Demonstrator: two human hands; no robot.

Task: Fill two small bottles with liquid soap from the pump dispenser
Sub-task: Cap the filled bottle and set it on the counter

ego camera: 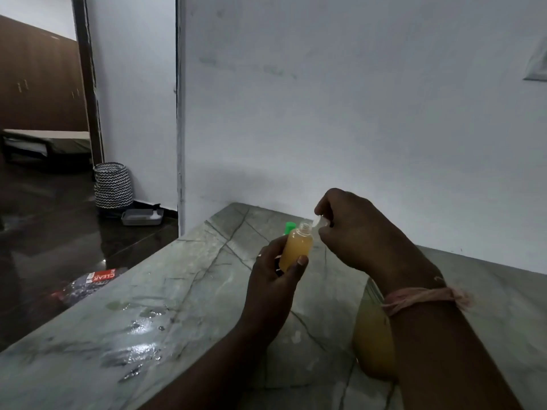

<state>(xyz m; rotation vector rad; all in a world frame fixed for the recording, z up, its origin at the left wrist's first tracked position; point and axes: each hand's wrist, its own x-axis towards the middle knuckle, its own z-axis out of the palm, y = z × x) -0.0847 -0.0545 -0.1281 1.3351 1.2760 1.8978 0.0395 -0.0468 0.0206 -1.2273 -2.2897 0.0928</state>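
Left hand has its grip wrapped around the nearly full small bottle, held up off the marble surface to steady it. Right hand, just right of the bottle's neck, pinches a clear cap, probably about to close it.

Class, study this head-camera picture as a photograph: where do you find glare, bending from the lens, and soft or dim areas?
Head view: glare on wet patches of the stone counter and on the dark floor; the wide lens bows the wall edge; light is dim and flat; the large soap container is soft and half hidden by the right forearm, while the small bottle reads clearly.
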